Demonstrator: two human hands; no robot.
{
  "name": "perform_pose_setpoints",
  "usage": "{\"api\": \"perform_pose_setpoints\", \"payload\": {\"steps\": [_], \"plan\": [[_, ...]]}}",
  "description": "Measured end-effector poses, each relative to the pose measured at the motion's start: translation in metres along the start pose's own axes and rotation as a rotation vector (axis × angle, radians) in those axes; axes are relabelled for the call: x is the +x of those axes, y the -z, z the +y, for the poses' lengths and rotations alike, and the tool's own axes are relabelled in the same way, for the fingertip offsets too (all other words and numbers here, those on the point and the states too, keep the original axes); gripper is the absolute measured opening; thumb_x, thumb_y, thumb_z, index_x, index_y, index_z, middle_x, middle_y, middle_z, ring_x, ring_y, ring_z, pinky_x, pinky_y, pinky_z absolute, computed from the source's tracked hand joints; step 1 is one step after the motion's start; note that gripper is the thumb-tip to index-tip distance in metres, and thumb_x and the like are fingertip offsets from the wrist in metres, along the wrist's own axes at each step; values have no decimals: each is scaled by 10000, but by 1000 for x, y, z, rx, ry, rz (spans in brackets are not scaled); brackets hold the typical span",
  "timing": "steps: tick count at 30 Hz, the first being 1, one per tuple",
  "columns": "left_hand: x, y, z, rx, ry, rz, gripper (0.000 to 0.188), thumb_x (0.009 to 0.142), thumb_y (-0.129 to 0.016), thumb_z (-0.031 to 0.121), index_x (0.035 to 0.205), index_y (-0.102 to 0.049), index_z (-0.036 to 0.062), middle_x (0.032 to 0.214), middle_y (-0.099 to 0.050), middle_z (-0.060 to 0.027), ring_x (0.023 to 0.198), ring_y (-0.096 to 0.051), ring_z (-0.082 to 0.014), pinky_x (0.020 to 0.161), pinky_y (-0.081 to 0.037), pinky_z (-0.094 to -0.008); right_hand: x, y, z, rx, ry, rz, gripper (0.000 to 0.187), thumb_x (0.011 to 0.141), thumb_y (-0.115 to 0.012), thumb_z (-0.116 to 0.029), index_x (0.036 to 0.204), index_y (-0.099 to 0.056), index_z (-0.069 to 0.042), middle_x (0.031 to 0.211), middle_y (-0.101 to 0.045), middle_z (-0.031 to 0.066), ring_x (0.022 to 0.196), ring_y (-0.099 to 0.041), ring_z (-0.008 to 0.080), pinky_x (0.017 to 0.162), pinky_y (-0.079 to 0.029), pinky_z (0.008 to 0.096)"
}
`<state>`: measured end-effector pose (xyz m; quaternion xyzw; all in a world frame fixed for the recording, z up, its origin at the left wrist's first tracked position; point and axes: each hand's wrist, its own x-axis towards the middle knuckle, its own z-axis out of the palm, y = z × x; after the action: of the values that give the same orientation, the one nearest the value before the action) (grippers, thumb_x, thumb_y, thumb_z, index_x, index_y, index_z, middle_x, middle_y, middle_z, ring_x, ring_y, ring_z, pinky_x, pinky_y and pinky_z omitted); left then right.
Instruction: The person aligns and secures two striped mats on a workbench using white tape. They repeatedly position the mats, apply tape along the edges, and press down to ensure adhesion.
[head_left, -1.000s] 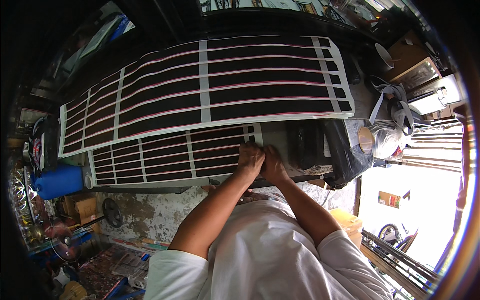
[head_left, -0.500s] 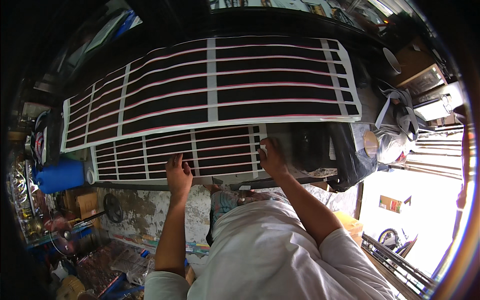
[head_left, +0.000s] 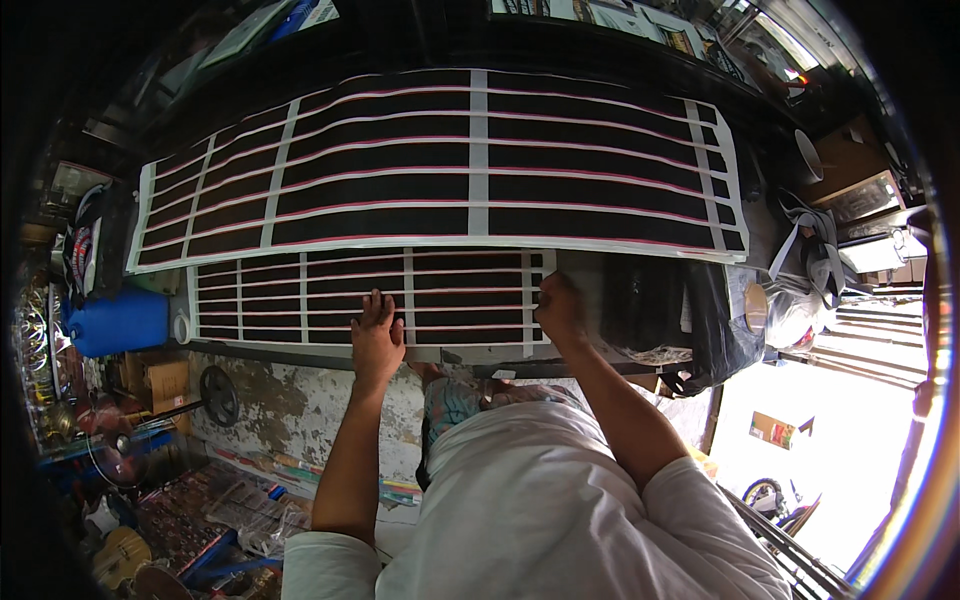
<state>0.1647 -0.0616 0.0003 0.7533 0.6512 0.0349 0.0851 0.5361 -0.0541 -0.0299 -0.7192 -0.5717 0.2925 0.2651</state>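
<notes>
A smaller black sheet [head_left: 355,283] with white and red lines lies on the bench nearest my body. On its lower part rests my left hand [head_left: 377,342], fingers stretched and a little apart. My right hand [head_left: 563,312] is at the sheet's right end, beside a pale crosswise strip [head_left: 527,300]. Its fingers are curled in and slightly blurred; what they pinch, if anything, is hidden. Just beyond lies a larger stack of similarly striped black sheets [head_left: 380,160], which covers the smaller sheet's far edge.
Right of the smaller sheet are black plastic-wrapped bundles [head_left: 725,325] and a roll of tape [head_left: 755,306]. Grey straps [head_left: 815,245] lie farther right. A blue container [head_left: 120,325] stands at the left, near a white roll [head_left: 181,326]. Below is a peeling wall [head_left: 290,395].
My view has turned slightly, so the sheets sit farther right in it. My left hand has flattened its fingers on the sheet. My right hand stays at the right end, its fingers now more curled.
</notes>
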Motion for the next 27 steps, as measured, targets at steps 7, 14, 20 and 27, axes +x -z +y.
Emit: {"api": "perform_pose_setpoints", "payload": {"steps": [7,14,20,27], "plan": [[-3,0,0,21,32,-38,530,1080,-569,263,1580,-521,96,1708,-419,-168,1602,-366,-341,1196,-382,-693,-5,13,-18,-68,62,-4,285,814,-741,3,1077,-639,-39,1064,-672,231,1083,-659,457,903,-551,521],[-2,-2,-2,41,20,-57,537,1084,-561,259,1591,-504,92,1726,-382,-171,1611,-348,-343,1199,-367,-715,-7,5,-20,-54,44,13,266,817,-727,13,1056,-625,-43,997,-685,218,999,-685,455,863,-561,524],[1,6,3,14,75,-133,542,1112,-530,294,1624,-477,123,1754,-338,-148,1631,-305,-333,1225,-301,-743,3,-3,-8,81,-92,68,223,831,-706,-36,1051,-666,-33,964,-751,239,950,-739,464,857,-592,518],[1,13,4,-6,112,-183,547,1128,-506,336,1646,-463,165,1766,-329,-119,1645,-273,-316,1234,-254,-772,10,6,-17,-9,-201,17,282,804,-738,-97,1068,-680,-14,1001,-763,281,1013,-752,471,903,-599,521]]}}
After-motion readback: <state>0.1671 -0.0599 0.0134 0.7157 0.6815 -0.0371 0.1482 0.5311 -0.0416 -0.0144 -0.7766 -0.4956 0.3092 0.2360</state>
